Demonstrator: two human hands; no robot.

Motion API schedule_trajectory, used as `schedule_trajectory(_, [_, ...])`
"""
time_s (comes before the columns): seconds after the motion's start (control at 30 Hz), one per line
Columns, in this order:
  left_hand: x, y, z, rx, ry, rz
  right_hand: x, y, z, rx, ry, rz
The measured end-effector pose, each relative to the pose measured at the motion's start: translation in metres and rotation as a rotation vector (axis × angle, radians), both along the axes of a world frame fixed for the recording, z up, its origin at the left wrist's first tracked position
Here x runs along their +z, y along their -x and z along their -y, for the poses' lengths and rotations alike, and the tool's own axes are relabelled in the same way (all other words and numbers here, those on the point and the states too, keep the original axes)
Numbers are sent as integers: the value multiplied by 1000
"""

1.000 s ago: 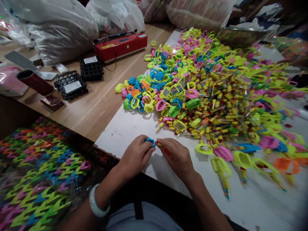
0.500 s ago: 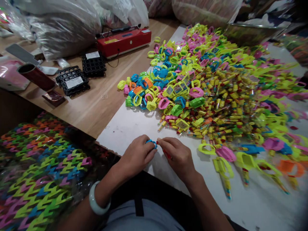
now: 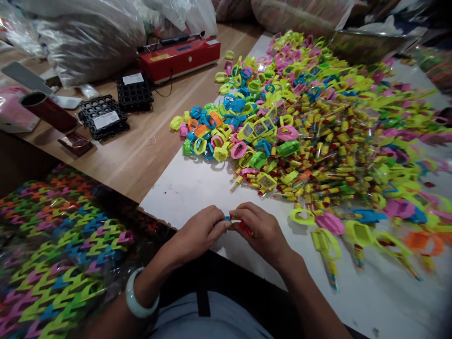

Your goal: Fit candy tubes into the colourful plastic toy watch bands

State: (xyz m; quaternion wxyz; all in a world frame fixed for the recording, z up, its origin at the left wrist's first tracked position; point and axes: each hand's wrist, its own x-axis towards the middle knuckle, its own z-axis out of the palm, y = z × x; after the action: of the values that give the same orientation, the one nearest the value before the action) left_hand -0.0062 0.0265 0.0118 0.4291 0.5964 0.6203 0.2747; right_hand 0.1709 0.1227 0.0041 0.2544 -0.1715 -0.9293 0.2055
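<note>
Close to the table's front edge, my left hand point(image 3: 202, 229) pinches a blue plastic toy watch point(image 3: 227, 218), mostly covered by the fingers. Opposite it, my right hand point(image 3: 264, 230) has its fingertips at the watch and is closed round small red pieces point(image 3: 246, 228); their exact kind is hidden. Beyond both hands lies a heap of toy watches point(image 3: 257, 127) in yellow, pink, blue, green and orange. Slim tubes with yellow labels point(image 3: 328, 155) are piled among them. Right of my right hand, several watches with tubes attached, such as a yellow one point(image 3: 326, 245), lie in a row.
A red bar sealer point(image 3: 180, 59) stands at the back left, with black plastic grids point(image 3: 104, 120) and a dark red tape dispenser point(image 3: 52, 115) nearby. Large plastic bags point(image 3: 92, 42) line the back. Low on the left, many coloured plastic parts point(image 3: 63, 263) fill the space below the table.
My fingertips have drawn closer together, and less of the blue toy watch shows. The right fingers have curled a little, showing more red. The view has shifted slightly.
</note>
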Motion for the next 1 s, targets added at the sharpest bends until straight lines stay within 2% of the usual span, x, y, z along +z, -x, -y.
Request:
schedule_trajectory(0.13, [3, -2, 1, 35, 49, -11, -1, 3, 7, -34, -87, -42])
schedule_trajectory(0.23, [6, -5, -5, 15, 61, 15, -6, 3, 11, -68, -101, -85])
schedule_trajectory(0.33, [6, -13, -19, 83, 8, 154, -5, -20, 5, -140, -69, -89])
schedule_trajectory(0.4, [6, -19, -32, 218, -30, 260, 3, -55, -3, -316, -71, -103])
schedule_trajectory(0.47, [7, -22, -44, 335, -25, 304, 15, -97, -11, -634, -119, -127])
schedule_trajectory(0.5, [7, -24, -48, 361, -7, 302, 21, -116, -14, -786, -161, -137])
schedule_trajectory(0.57, [6, -26, -54, 371, 18, 278, 30, -142, -17, -927, -271, -149])
schedule_trajectory(0.6, [4, -27, -55, 363, 29, 267, 31, -146, -19, -936, -311, -155])
schedule_trajectory(0.67, [0, -32, -54, 345, 49, 255, 24, -133, -24, -876, -309, -167])
schedule_trajectory(0.8, [-8, -41, -50, 312, 70, 239, -10, -67, -48, -682, -81, -129])
schedule_trajectory(0.87, [-10, -41, -48, 323, 70, 250, -24, -41, -61, -639, -22, -101])
schedule_trajectory(0.93, [-11, -38, -48, 370, 68, 277, -29, -29, -63, -588, -22, -103])
schedule_trajectory(1.0, [-10, -33, -48, 430, 65, 325, -26, -28, -54, -482, -62, -87])
